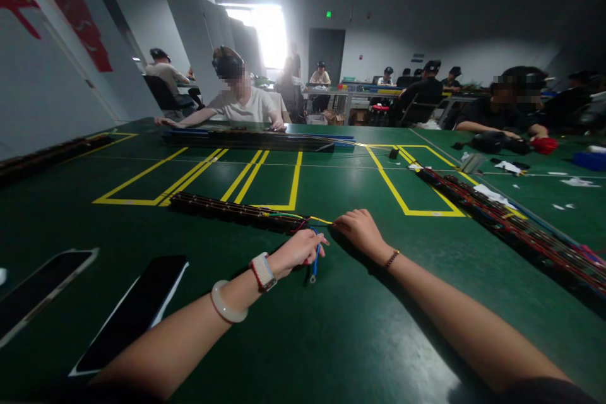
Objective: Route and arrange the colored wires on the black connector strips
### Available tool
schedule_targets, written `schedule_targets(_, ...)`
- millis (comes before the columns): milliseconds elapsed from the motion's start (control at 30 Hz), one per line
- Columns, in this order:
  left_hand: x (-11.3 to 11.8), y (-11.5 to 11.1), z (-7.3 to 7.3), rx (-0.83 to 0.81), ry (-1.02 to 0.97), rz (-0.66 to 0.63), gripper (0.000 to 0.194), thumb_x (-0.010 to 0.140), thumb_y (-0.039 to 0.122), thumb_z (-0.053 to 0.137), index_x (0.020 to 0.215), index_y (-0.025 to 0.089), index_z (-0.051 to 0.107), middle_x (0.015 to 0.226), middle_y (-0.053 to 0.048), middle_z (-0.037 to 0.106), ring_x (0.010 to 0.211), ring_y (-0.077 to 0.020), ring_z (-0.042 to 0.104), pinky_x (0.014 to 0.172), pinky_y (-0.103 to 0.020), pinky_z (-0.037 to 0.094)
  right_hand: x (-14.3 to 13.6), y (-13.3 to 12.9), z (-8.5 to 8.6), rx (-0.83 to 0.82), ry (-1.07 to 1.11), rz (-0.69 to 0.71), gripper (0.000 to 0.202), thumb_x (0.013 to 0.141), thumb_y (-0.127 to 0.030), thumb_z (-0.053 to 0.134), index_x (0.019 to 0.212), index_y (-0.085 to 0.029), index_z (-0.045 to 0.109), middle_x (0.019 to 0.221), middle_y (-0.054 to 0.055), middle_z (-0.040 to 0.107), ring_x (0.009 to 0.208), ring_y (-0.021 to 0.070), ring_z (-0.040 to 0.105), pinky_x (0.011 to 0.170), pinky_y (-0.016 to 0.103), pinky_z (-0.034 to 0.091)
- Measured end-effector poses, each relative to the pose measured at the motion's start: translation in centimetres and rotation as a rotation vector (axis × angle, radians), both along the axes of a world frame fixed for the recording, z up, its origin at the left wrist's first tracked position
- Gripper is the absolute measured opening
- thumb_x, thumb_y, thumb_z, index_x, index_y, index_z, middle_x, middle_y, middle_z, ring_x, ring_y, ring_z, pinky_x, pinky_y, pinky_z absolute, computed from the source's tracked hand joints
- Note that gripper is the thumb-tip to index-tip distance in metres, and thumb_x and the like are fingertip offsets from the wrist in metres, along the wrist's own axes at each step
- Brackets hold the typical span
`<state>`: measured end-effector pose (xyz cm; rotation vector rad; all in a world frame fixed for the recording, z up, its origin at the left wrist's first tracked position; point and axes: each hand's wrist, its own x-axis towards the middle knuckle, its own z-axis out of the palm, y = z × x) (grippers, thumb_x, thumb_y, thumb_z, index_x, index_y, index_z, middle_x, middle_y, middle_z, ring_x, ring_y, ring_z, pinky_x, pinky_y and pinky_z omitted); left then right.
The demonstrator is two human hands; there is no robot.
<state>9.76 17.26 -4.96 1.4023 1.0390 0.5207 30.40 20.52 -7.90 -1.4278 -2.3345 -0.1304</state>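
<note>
A long dark wire harness strip (pixel 237 209) lies across the green table in front of me, with several wires coming out of its right end. My left hand (pixel 303 249) is closed at that end, around a short blue wire (pixel 317 259) whose ring terminal (pixel 312 278) points toward me. Something red shows beneath its fingers, too small to name. My right hand (pixel 358 231) is just to the right, its fingertips pinched on the end of a yellow wire (pixel 320 221) that stretches from the strip.
Yellow tape outlines (pixel 433 213) mark the green table. Two black panels (pixel 132 312) lie at left. A long bundle of red and dark wiring (pixel 502 211) runs along the right side, with paper scraps nearby. Across the table a person (pixel 246 98) sits behind another dark strip (pixel 246 141).
</note>
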Motion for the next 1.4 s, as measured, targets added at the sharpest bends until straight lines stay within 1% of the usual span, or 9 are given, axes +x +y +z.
schedule_targets(67, -0.4, 0.4, 0.5, 0.130, 0.166, -0.030, 0.034, 0.091, 0.036, 0.038, 0.084, 0.009, 0.058, 0.061, -0.001, 0.056, 0.040, -0.0055, 0.036, 0.044, -0.020, 0.027, -0.2, 0.2, 0.0, -0.015, 0.032, -0.014, 0.017, 0.088, -0.034, 0.058, 0.086, -0.022, 0.069, 0.079, 0.001, 0.065, 0.077, 0.0146, 0.051, 0.073, 0.029, 0.025)
schedule_targets(233, -1.3, 0.8, 1.5, 0.568, 0.666, -0.121, 0.036, 0.092, 0.034, 0.036, 0.081, 0.013, 0.061, 0.070, -0.007, 0.063, 0.062, -0.0159, 0.059, 0.058, -0.025, 0.039, -0.9, 1.1, 0.4, -0.010, 0.067, -0.067, 0.016, 0.087, -0.033, 0.059, 0.082, -0.021, 0.069, 0.078, 0.001, 0.064, 0.078, 0.0146, 0.050, 0.071, 0.028, 0.025)
schedule_targets(333, -1.5, 0.7, 1.3, 0.846, 0.929, -0.198, 0.031, 0.093, 0.028, 0.034, 0.089, 0.012, 0.060, 0.078, -0.011, 0.065, 0.071, -0.0227, 0.063, 0.061, -0.030, 0.043, -1.0, 1.6, 0.4, -0.014, 0.068, -0.093, 0.017, 0.087, -0.032, 0.059, 0.081, -0.020, 0.069, 0.079, 0.002, 0.064, 0.079, 0.0149, 0.049, 0.071, 0.028, 0.025)
schedule_targets(467, -1.5, 0.5, 0.3, 1.034, 1.050, -0.335, 0.030, 0.094, 0.021, 0.029, 0.094, 0.010, 0.058, 0.079, -0.013, 0.065, 0.071, -0.0270, 0.065, 0.061, -0.034, 0.046, -1.0, 2.2, 0.4, -0.041, 0.064, -0.120, 0.017, 0.087, -0.032, 0.059, 0.083, -0.020, 0.070, 0.081, 0.004, 0.064, 0.080, 0.0160, 0.050, 0.070, 0.029, 0.025)
schedule_targets(600, -1.2, 0.2, 0.2, 1.062, 1.075, -0.321, 0.032, 0.095, 0.023, 0.029, 0.092, 0.010, 0.057, 0.078, -0.014, 0.065, 0.072, -0.0276, 0.065, 0.059, -0.034, 0.048, -0.9, 2.4, 0.2, -0.052, 0.087, -0.099, 0.017, 0.087, -0.033, 0.059, 0.084, -0.021, 0.069, 0.082, 0.003, 0.064, 0.080, 0.0157, 0.050, 0.068, 0.028, 0.025)
schedule_targets(733, -0.9, -0.3, 1.3, 1.028, 1.103, -0.186, 0.038, 0.096, 0.036, 0.029, 0.091, 0.011, 0.058, 0.075, -0.013, 0.064, 0.070, -0.0276, 0.065, 0.060, -0.034, 0.048, -0.8, 2.3, 0.1, -0.050, 0.103, -0.088, 0.016, 0.087, -0.035, 0.059, 0.086, -0.022, 0.070, 0.082, 0.002, 0.064, 0.079, 0.0152, 0.050, 0.067, 0.027, 0.025)
schedule_targets(933, -1.7, 0.4, 2.1, 1.056, 1.157, 0.103, 0.041, 0.094, 0.025, 0.026, 0.127, 0.008, 0.043, 0.089, -0.015, 0.063, 0.079, -0.0250, 0.064, 0.061, -0.030, 0.045, -0.8, 2.2, 0.1, -0.055, 0.087, -0.093, 0.018, 0.088, -0.034, 0.058, 0.088, -0.021, 0.071, 0.082, 0.003, 0.064, 0.080, 0.0149, 0.051, 0.068, 0.027, 0.026)
schedule_targets(1233, -2.2, 1.4, 1.7, 1.029, 1.104, 0.093, 0.031, 0.090, 0.014, 0.029, 0.107, 0.006, 0.053, 0.095, -0.016, 0.059, 0.088, -0.0245, 0.059, 0.068, -0.031, 0.044, -0.9, 2.1, 0.3, -0.067, 0.060, -0.083, 0.019, 0.089, -0.034, 0.056, 0.089, -0.021, 0.071, 0.084, 0.004, 0.064, 0.081, 0.0150, 0.051, 0.068, 0.026, 0.027)
schedule_targets(1400, -1.8, 0.9, 1.5, 1.228, 1.062, 0.028, 0.043, 0.090, 0.012, 0.027, 0.128, 0.005, 0.046, 0.120, -0.019, 0.054, 0.099, -0.0260, 0.051, 0.082, -0.037, 0.041, -1.0, 2.0, 0.3, -0.050, 0.060, -0.043, 0.018, 0.089, -0.034, 0.057, 0.089, -0.021, 0.070, 0.083, 0.004, 0.063, 0.082, 0.0151, 0.051, 0.070, 0.026, 0.026)
